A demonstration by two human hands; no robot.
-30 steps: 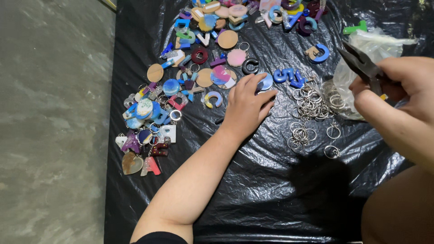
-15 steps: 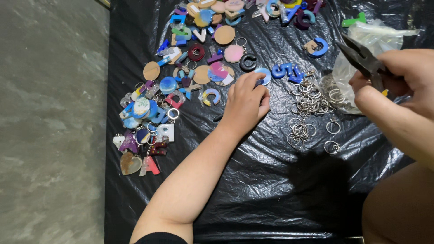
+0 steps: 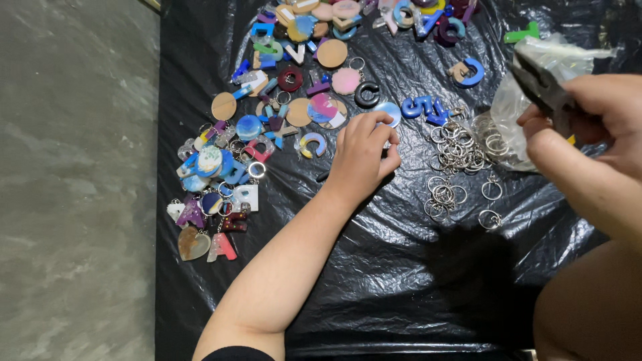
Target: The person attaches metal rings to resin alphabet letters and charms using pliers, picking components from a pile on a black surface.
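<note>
A round pale-blue resin disc [image 3: 388, 111] lies on the black plastic sheet [image 3: 374, 287], at the tips of the left hand [image 3: 362, 155], whose fingers [image 3: 372, 127] curl down loosely; whether they grip it cannot be told. Right of the disc sits a heap of silver metal key rings [image 3: 455, 160]. Further right, the right hand [image 3: 588, 124] is closed around dark metal pliers [image 3: 543, 83]. Left of the disc, colourful resin letter charms [image 3: 227, 174] are scattered.

Two hands are in view: the left hand [image 3: 361, 157] and the right hand [image 3: 588, 127]. One pair of pliers [image 3: 545, 83]. One clear plastic bag [image 3: 535, 100]. One black plastic sheet [image 3: 374, 287]. Roughly twenty metal key rings [image 3: 455, 167] lie loose near the sheet's right edge. Resin letter and disc charms [image 3: 267, 127] number several dozen, too many to count exactly. One heart-shaped charm [image 3: 192, 244] lies near the sheet's left edge.
</note>
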